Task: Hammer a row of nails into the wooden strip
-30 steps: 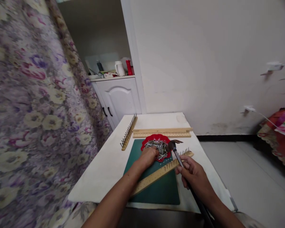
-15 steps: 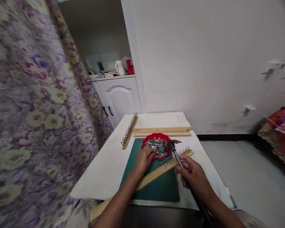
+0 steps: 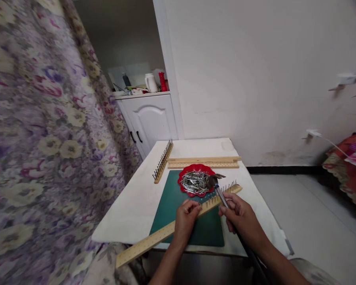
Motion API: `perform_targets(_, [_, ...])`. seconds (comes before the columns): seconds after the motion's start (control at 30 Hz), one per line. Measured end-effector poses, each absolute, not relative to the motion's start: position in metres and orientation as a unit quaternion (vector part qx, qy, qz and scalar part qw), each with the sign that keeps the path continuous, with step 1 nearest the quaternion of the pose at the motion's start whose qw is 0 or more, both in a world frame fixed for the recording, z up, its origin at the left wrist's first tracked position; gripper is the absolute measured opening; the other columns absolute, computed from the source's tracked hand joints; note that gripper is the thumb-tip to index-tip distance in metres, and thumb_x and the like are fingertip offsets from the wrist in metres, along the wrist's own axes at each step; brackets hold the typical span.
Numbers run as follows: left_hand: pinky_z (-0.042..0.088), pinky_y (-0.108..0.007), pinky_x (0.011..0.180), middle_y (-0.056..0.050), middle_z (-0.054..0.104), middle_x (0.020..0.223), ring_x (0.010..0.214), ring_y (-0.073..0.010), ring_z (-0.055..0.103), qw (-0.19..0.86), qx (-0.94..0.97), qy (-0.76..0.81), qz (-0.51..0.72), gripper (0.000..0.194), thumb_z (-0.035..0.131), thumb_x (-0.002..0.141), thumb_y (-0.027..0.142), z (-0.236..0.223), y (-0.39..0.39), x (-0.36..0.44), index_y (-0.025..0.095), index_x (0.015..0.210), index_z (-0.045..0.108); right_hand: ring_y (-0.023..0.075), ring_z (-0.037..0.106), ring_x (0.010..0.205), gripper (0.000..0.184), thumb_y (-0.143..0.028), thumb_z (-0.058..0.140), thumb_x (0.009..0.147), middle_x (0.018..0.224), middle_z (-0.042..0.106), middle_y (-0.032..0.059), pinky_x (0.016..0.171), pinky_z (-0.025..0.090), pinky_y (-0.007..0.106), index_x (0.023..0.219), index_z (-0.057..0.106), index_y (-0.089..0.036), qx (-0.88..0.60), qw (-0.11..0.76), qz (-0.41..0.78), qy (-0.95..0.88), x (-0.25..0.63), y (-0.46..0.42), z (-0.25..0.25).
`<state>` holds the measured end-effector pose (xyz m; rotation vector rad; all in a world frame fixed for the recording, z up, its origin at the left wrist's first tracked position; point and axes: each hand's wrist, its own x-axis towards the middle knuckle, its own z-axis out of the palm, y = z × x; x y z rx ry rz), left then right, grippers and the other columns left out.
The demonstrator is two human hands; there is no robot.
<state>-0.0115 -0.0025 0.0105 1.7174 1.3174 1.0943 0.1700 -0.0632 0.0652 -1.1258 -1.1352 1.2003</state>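
The dish [image 3: 196,168] is red, its nails [image 3: 195,182] silvery, the mat [image 3: 167,194] dark green, the wooden strips [image 3: 148,242] pale yellow, the desk [image 3: 127,209] white; the curtain [image 3: 32,150] bears purple, pink and cream flowers.

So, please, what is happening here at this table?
A person's right hand grips a hammer. The left hand is at a wooden strip, beside the nails standing along its right part; whether it pinches another nail is too small to tell. A red dish of loose nails sits beyond the strip.

Hammer [image 3: 222,196] in right hand [image 3: 242,215]
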Motion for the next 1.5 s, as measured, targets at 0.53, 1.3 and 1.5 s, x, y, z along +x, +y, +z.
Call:
perform_targets(0.53, [0.039,-0.023,0.063,0.0,0.06,0.074,0.068,-0.0139,0.056,0.279,0.7,0.535,0.381,0.018,0.055,0.078,0.031,0.005,-0.002,-0.002,0.019,0.072,0.067,0.0055,0.043,0.032,0.026,-0.029,0.056,0.08,0.066,0.06,-0.0063,0.033,0.032,0.018,0.105,0.051,-0.021,-0.475,0.532,0.516,-0.474,0.169,-0.066,0.066])
perform_targets(1.3, [0.031,-0.02,0.057,0.002,0.054,0.069,0.064,-0.0112,0.051,0.235,0.723,0.555,0.338,0.02,0.052,0.08,0.028,0.003,-0.003,0.002,0.018,0.065,0.062,0.0042,0.043,0.032,0.03,-0.015,0.049,0.078,0.064,0.06,-0.0057,0.03,0.03,0.014,0.107,0.055,-0.02,-0.486,0.419,0.545,-0.54,0.168,-0.081,0.062])
perform_targets(1.5, [0.029,-0.02,0.057,0.003,0.053,0.069,0.063,-0.0104,0.05,0.233,0.72,0.561,0.335,0.02,0.053,0.079,0.027,0.005,-0.004,0.002,0.017,0.063,0.058,0.0049,0.043,0.033,0.033,-0.014,0.048,0.078,0.064,0.057,-0.0067,0.031,0.033,0.015,0.109,0.055,-0.022,-0.486,0.427,0.525,-0.553,0.166,-0.08,0.063])
